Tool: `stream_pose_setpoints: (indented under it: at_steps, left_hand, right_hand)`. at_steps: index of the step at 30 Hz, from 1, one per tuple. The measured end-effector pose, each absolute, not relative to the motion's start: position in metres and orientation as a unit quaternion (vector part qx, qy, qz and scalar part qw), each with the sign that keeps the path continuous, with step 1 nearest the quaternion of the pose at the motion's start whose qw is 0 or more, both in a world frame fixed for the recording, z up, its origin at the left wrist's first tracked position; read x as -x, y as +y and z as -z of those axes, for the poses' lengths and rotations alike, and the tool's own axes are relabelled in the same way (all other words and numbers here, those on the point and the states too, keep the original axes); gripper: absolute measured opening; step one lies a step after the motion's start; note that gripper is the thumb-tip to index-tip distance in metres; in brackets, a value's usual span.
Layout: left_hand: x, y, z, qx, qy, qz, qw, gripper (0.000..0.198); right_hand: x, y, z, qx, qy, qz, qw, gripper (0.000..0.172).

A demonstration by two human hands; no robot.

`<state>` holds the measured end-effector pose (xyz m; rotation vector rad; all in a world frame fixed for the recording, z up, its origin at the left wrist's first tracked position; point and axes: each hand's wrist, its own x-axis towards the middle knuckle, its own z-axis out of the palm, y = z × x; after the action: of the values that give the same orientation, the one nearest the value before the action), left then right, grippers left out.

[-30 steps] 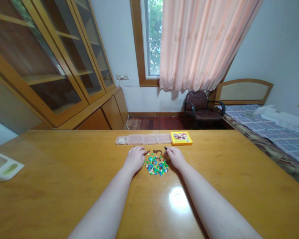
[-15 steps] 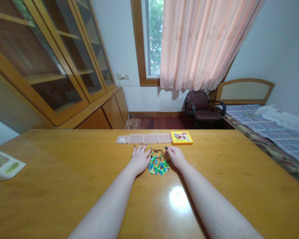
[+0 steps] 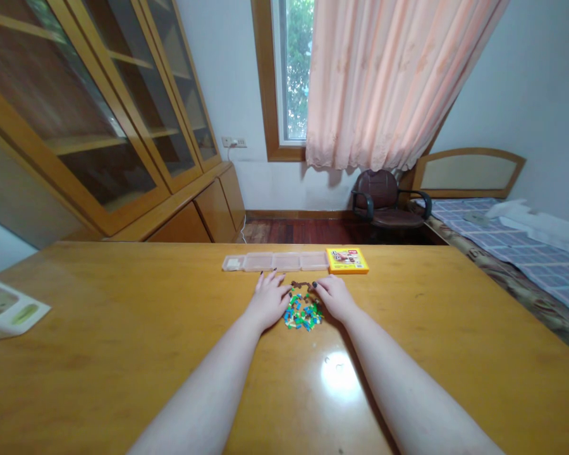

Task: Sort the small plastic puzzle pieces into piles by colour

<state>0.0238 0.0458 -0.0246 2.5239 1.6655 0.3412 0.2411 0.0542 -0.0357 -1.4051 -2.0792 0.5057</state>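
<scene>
A loose pile of small green, blue and yellow toy bricks lies on the wooden table between my hands. Just beyond it, small brown bricks form a short line. My left hand rests palm down at the left of the pile, fingers spread, its thumb and index finger near the left end of the brown bricks. On the other side, my right hand has its fingers curled in, with the fingertips at the right end of the brown line. Whatever its fingers pinch is too small to tell.
Behind the hands lies a clear plastic tray with several compartments. A yellow box touches its right end. A white power strip sits at the table's left edge. Beyond the table are a brown chair and a bed.
My right fingertips have come down slightly and closer to the brown bricks. The left thumb and index finger have shifted a little at the pile's edge. The view has tilted slightly.
</scene>
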Motion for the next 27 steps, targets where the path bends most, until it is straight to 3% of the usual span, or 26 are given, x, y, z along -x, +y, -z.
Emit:
stream_pose_setpoints:
  at_steps: [4,12,20,27]
  left_hand:
    - [-0.0236,0.0488,0.029,-0.822,0.557,-0.097,0.072,0.04]
    - [-0.0237,0.0489,0.0289,-0.831,0.535,-0.128,0.084,0.037]
    - [-0.0252,0.0508,0.035,-0.856,0.49,-0.088,0.138,0.048]
    - [-0.0245,0.05,0.0274,-0.858,0.47,-0.187,0.094,0.033]
  right_hand:
    - [-0.2386,0.051,0.0331,0.5,-0.802,-0.187,0.268,0.025]
    - [-0.2411,0.0547,0.0357,0.53,-0.771,-0.187,0.299,0.03]
    - [-0.2385,0.0529,0.0373,0.492,-0.811,-0.189,0.254,0.029]
    - [-0.2412,0.0522,0.0331,0.488,-0.804,-0.167,0.295,0.037]
